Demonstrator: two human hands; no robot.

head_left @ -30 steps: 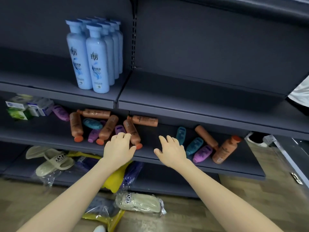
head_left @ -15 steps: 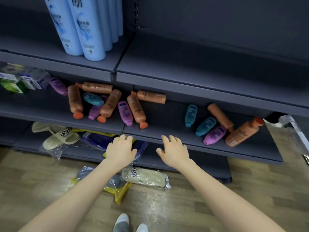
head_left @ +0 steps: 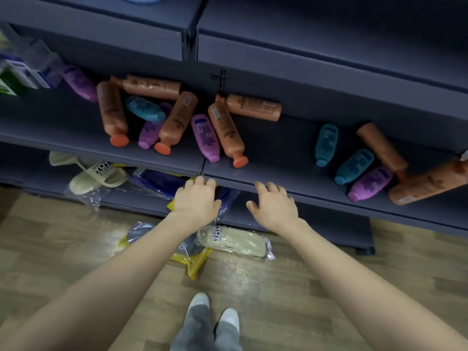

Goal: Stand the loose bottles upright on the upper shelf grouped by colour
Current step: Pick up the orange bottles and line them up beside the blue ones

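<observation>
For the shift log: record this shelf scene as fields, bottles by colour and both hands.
orange bottles: seven, lying on the middle shelf
purple bottles: four, lying there
teal bottles: three, lying there
left hand: open, holding nothing, near that shelf's front edge
right hand: the same
upper shelf: none of these bottles on it in view

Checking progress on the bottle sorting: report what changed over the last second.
The left hand and right hand drew back from over the shelf to its front edge. Neither took hold of anything. The view tipped down toward the floor. The bottles lie as before, none stood up.
</observation>
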